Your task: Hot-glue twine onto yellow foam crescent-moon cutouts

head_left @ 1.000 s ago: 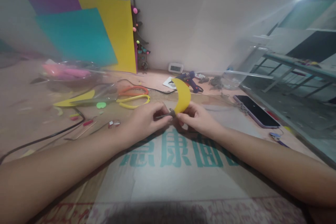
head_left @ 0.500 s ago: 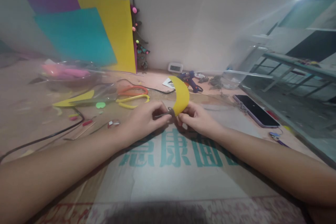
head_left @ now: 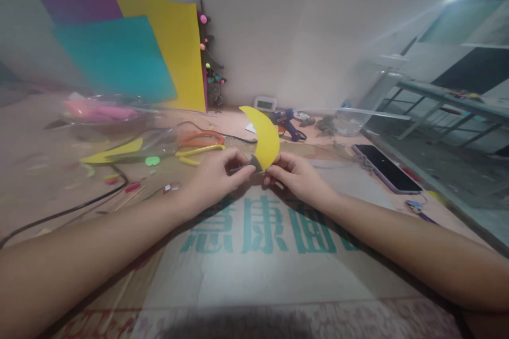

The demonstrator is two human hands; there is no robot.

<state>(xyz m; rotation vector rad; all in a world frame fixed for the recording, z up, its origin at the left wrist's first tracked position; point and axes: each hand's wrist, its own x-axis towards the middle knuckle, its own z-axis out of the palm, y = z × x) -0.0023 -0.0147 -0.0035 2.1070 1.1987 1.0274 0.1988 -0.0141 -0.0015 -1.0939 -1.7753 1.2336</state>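
Between my hands stands a yellow paper crescent moon (head_left: 267,137), its upper tip pointing left. My right hand (head_left: 296,175) is closed in a pinch at its lower right edge. My left hand (head_left: 222,175) is closed on a small dark grey piece (head_left: 253,162) that meets the crescent's lower end; its exact kind I cannot make out. Just behind my left hand lie scissors with yellow handles (head_left: 199,154) and a pair with orange handles (head_left: 202,139). Beyond the crescent rests a dark blue glue gun (head_left: 290,124).
Purple, teal and yellow sheets (head_left: 115,58) lean on the wall at left. A clear bag with pink things (head_left: 99,111) and a yellow paper piece (head_left: 115,152) lie left. At right is a phone (head_left: 387,168). Beneath my arms lies a printed sheet (head_left: 262,275). A small white clock (head_left: 265,103) stands behind.
The crescent has turned to show more of its face, and its upper tip has shifted left and up. My hands have moved slightly left, still holding the pieces.
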